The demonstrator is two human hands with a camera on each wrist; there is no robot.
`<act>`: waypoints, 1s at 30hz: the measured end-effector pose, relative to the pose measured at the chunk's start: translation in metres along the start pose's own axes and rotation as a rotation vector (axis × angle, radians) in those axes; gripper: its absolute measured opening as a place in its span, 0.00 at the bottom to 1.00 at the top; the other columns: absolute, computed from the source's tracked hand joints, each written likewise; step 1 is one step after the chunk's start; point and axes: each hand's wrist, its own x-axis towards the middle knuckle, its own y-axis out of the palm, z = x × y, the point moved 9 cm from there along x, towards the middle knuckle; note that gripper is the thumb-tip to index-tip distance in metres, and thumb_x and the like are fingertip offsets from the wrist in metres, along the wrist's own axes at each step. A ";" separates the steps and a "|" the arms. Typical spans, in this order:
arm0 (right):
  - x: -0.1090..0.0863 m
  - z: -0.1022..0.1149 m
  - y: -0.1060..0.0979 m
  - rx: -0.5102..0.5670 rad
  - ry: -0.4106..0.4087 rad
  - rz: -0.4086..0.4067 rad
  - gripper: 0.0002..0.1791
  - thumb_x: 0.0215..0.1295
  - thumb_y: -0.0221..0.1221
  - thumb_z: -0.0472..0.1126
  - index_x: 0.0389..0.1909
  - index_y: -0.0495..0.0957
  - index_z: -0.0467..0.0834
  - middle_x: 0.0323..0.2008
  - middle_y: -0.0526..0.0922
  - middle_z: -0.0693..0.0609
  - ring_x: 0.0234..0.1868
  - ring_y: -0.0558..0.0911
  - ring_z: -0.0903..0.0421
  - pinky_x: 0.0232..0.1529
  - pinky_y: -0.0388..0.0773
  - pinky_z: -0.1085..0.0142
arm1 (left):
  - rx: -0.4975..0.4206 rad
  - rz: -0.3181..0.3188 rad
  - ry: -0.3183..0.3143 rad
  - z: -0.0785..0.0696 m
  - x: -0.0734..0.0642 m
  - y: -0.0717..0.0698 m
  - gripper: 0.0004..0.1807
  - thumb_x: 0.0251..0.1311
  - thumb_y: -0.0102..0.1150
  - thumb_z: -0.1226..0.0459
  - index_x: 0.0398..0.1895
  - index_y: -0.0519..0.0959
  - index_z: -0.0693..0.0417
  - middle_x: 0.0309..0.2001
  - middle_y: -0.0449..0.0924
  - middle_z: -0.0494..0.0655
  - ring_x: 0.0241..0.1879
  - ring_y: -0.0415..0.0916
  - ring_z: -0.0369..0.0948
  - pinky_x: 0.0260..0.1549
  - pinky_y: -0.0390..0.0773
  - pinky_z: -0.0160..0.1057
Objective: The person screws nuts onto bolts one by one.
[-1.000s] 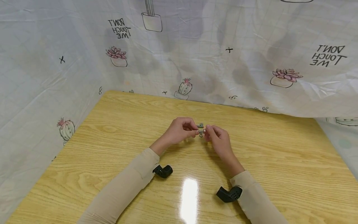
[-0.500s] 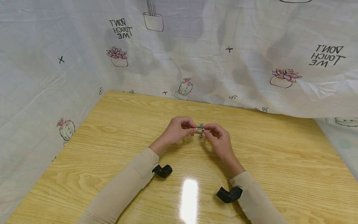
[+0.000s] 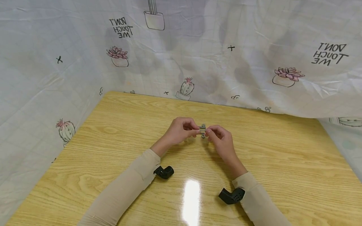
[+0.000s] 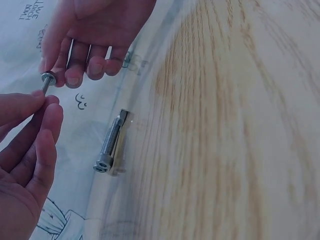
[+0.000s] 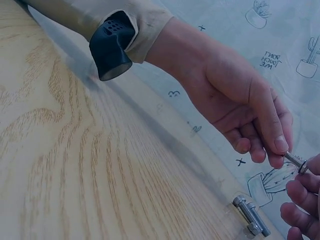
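My left hand [image 3: 181,131] pinches the shank of a silvery metal bolt [image 4: 46,85] between thumb and fingertips. At its other end, the thumb and fingers of my right hand [image 3: 221,137] pinch a thin washer-like ring [image 5: 303,167] around the bolt. Both hands stay close together over the table, fingertips almost meeting. On the tabletop beneath lie more metal bolts [image 4: 112,140], side by side, with round socket heads at one end and a nut [image 5: 253,229] at the other. In the head view the held bolt partly hides them.
The wood-grain table [image 3: 118,150] reaches back to a white printed cloth [image 3: 209,72], which also hangs at the left. A black camera mount [image 3: 164,172] sits on the left sleeve and another black mount [image 3: 232,196] on the right. Bright glare [image 3: 191,201] marks the front.
My right thumb and fingertips have shifted around the end of the bolt, covering more of the ring than a second ago. The left hand keeps its grip; the bolts on the table stay put.
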 end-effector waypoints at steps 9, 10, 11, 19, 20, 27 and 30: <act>0.002 -0.003 -0.001 -0.037 0.036 -0.013 0.19 0.73 0.52 0.46 0.35 0.79 0.32 0.30 0.80 0.38 0.28 0.78 0.55 0.33 0.80 0.66 | -0.009 0.008 -0.008 -0.001 0.001 0.002 0.03 0.56 0.67 0.67 0.32 0.83 0.57 0.31 0.85 0.49 0.28 0.83 0.38 0.28 0.79 0.32; 0.002 -0.002 -0.001 -0.034 0.032 -0.012 0.19 0.74 0.52 0.45 0.37 0.79 0.32 0.31 0.80 0.37 0.29 0.78 0.52 0.33 0.79 0.66 | -0.009 0.004 -0.010 -0.001 0.002 0.002 0.02 0.56 0.67 0.67 0.32 0.83 0.57 0.31 0.85 0.49 0.28 0.83 0.38 0.28 0.79 0.32; 0.002 -0.001 -0.002 -0.028 0.027 -0.010 0.18 0.74 0.52 0.45 0.38 0.79 0.33 0.33 0.80 0.37 0.29 0.78 0.50 0.34 0.79 0.65 | -0.011 0.001 -0.012 -0.001 0.002 0.001 0.02 0.57 0.67 0.67 0.32 0.83 0.57 0.32 0.85 0.49 0.28 0.83 0.37 0.28 0.79 0.32; 0.003 0.006 -0.002 0.005 -0.050 0.026 0.10 0.69 0.56 0.35 0.47 0.79 0.35 0.44 0.80 0.43 0.31 0.79 0.52 0.37 0.78 0.71 | -0.012 -0.021 -0.035 -0.001 0.003 0.000 0.02 0.57 0.66 0.68 0.33 0.83 0.58 0.33 0.84 0.50 0.29 0.83 0.37 0.28 0.80 0.33; 0.004 0.006 -0.002 -0.002 -0.056 0.028 0.10 0.68 0.56 0.34 0.47 0.79 0.34 0.43 0.80 0.41 0.31 0.79 0.52 0.37 0.77 0.71 | -0.014 -0.022 -0.037 -0.001 0.003 0.000 0.02 0.57 0.66 0.69 0.33 0.83 0.58 0.33 0.84 0.50 0.29 0.83 0.37 0.28 0.80 0.34; 0.006 0.001 -0.004 0.001 0.000 0.021 0.10 0.69 0.56 0.37 0.45 0.79 0.36 0.41 0.81 0.38 0.33 0.78 0.45 0.37 0.79 0.68 | -0.025 -0.019 -0.029 -0.005 0.005 0.001 0.02 0.57 0.66 0.69 0.33 0.83 0.59 0.34 0.84 0.51 0.29 0.83 0.37 0.32 0.83 0.35; 0.006 0.001 -0.005 -0.006 0.021 0.021 0.11 0.70 0.56 0.40 0.43 0.79 0.36 0.38 0.81 0.38 0.32 0.78 0.46 0.37 0.79 0.65 | -0.030 -0.016 -0.035 -0.004 0.006 0.001 0.03 0.57 0.67 0.69 0.33 0.83 0.60 0.34 0.84 0.51 0.29 0.83 0.38 0.33 0.84 0.36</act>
